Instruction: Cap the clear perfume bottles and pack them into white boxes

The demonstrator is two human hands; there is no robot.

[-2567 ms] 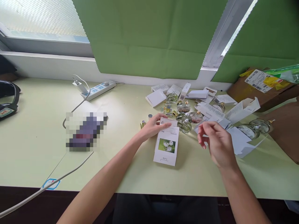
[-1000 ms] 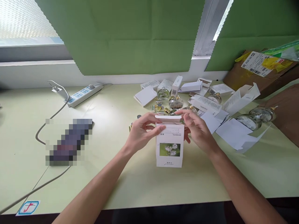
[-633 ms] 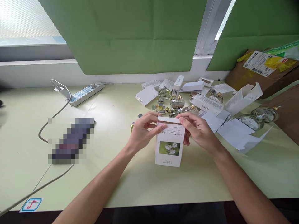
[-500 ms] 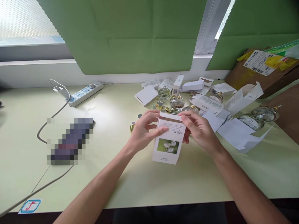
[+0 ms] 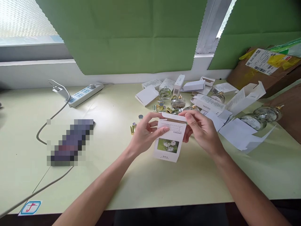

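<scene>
A white perfume box (image 5: 168, 146) with a flower picture is held above the table, its flap end pointing away from me. My left hand (image 5: 150, 131) grips the box's left side, thumb across the printed face. At the flap end, my right hand (image 5: 199, 130) pinches the right corner, its thumb by the raised flap (image 5: 174, 117). Beyond my hands lie round glass perfume bottles (image 5: 178, 103) with gold necks, and small gold caps (image 5: 133, 129) lie left of them. What the box contains is hidden.
Flattened and folded white cartons (image 5: 237, 133) lie at the right, beside more bottles (image 5: 268, 113). Brown cardboard boxes (image 5: 265, 78) stand at the far right. A power strip (image 5: 86, 94), a cable (image 5: 53, 119) and a blurred dark object (image 5: 72, 141) are on the left.
The box has tilted slightly, its near end rising a little. My right thumb has shifted slightly right along the flap end. My left hand keeps its hold.
</scene>
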